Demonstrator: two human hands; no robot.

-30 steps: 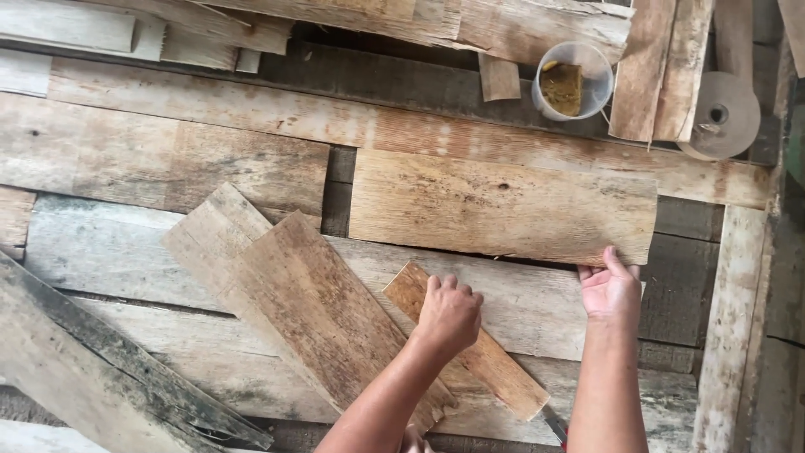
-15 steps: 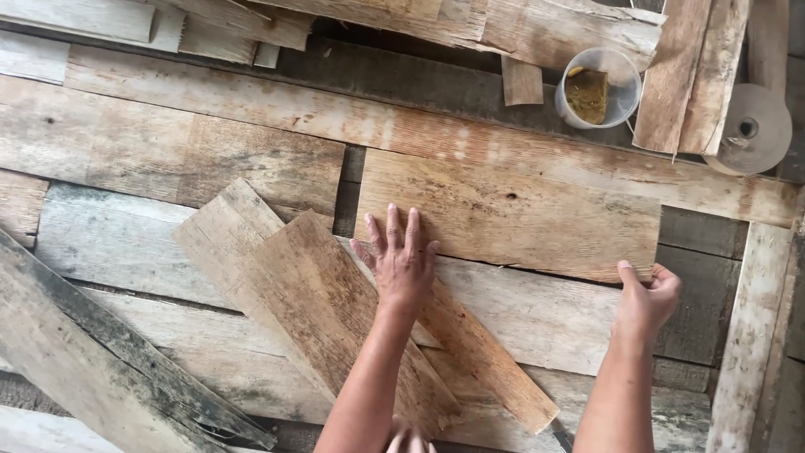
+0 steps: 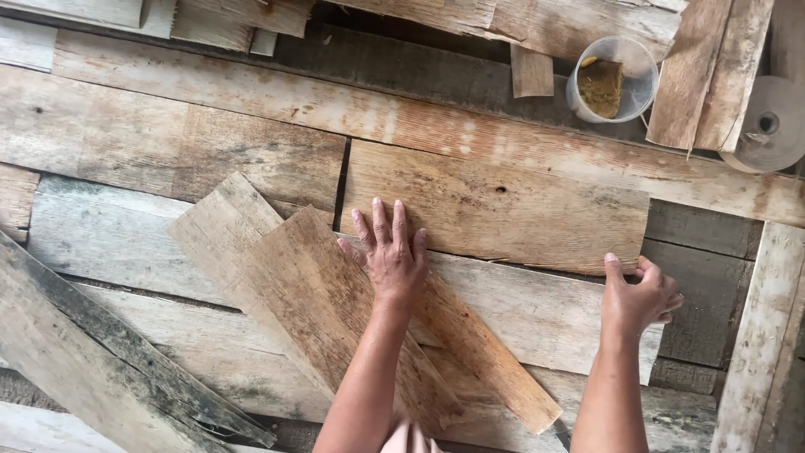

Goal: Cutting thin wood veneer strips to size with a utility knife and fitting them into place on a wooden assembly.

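1. Short plank (image 3: 495,205): a rectangular brown board with a small dark knot hole. It lies flat on the layer of weathered floor boards (image 3: 151,151), long side running left to right, in the upper middle of the view. Both hands rest at its lower edge, which suggests the board is being steadied or lined up against its neighbours.

2. Left hand (image 3: 390,256): spread flat, fingers extended and apart, holding nothing. The fingertips lie at the lower left corner of the short plank; the palm presses on the upper end of a narrow reddish strip (image 3: 478,352) that runs diagonally down to the right.

3. Right hand (image 3: 641,298): fingers curled loosely at the lower right corner of the short plank, thumb pointing up against the edge. Whether it grips anything small cannot be told.

4. Angled boards (image 3: 285,285): two wider planks lie diagonally, overlapping, just left of the left hand; the reddish strip lies beside them.

5. Edges: the left end of the short plank stands close to a neighbouring board, with a dark gap between. Its lower edge overlaps a pale board (image 3: 537,310).

6. Open room: a dark recessed board (image 3: 704,285) lies right of the short plank, and a pale upright plank (image 3: 759,335) bounds that side.

7. Far edge: a clear plastic cup (image 3: 612,80) with brown contents and a grey tape roll (image 3: 767,126) sit well apart from both hands.
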